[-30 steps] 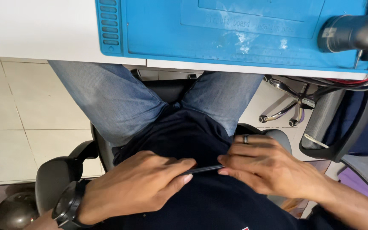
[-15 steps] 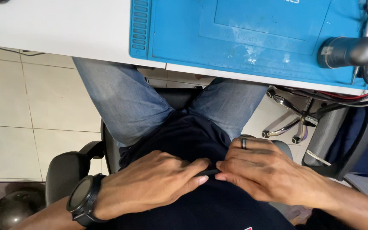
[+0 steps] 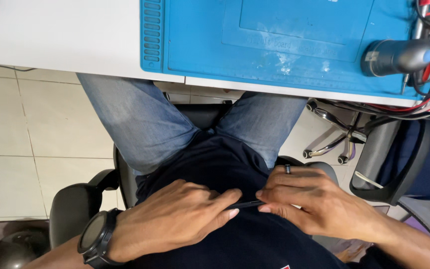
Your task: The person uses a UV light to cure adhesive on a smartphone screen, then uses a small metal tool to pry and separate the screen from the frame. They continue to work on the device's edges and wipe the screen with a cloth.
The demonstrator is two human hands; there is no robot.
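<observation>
At the lower middle of the frame, the left hand point(image 3: 175, 219) and right hand point(image 3: 309, 201) pinch opposite ends of a thin dark rod-like tool point(image 3: 245, 204) over the dark shirt point(image 3: 215, 164). A blue work mat point(image 3: 274, 45) lies on the white surface point(image 3: 51, 35) above.

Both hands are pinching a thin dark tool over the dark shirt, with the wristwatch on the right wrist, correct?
Not quite: the head view shows the wristwatch on the left wrist. The left hand and right hand do pinch the thin dark tool over the dark shirt.
</observation>
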